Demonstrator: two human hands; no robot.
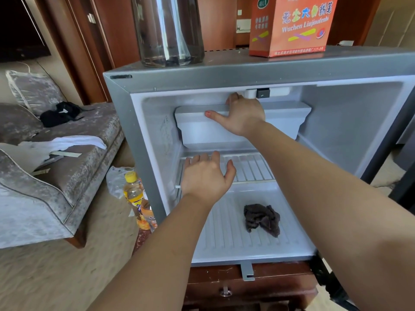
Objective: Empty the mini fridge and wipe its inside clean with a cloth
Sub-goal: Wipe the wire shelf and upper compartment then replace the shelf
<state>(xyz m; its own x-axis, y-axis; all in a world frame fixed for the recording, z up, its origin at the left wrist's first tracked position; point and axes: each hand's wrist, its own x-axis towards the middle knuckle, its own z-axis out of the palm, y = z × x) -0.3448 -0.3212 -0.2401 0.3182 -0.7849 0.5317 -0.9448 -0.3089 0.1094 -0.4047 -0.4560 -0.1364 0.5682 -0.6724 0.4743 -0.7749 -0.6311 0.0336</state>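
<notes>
On my feed a grey velvet sofa (33,198) stands at the left on beige carpet (67,277), with a matching cushion (33,90) propped at its far end. A dark garment (60,113) and a white cloth (67,142) lie on its seat. Reddish-brown wood panelling (215,23) covers the back wall. Low in the centre I see a dark wooden cabinet (258,286) with a metal drawer pull (225,292). The daylight is soft.

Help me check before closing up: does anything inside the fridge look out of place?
Yes: a dark cloth lies crumpled on the fridge floor, untouched. The left hand is at the shelf; the right hand grips the freezer box.
</notes>
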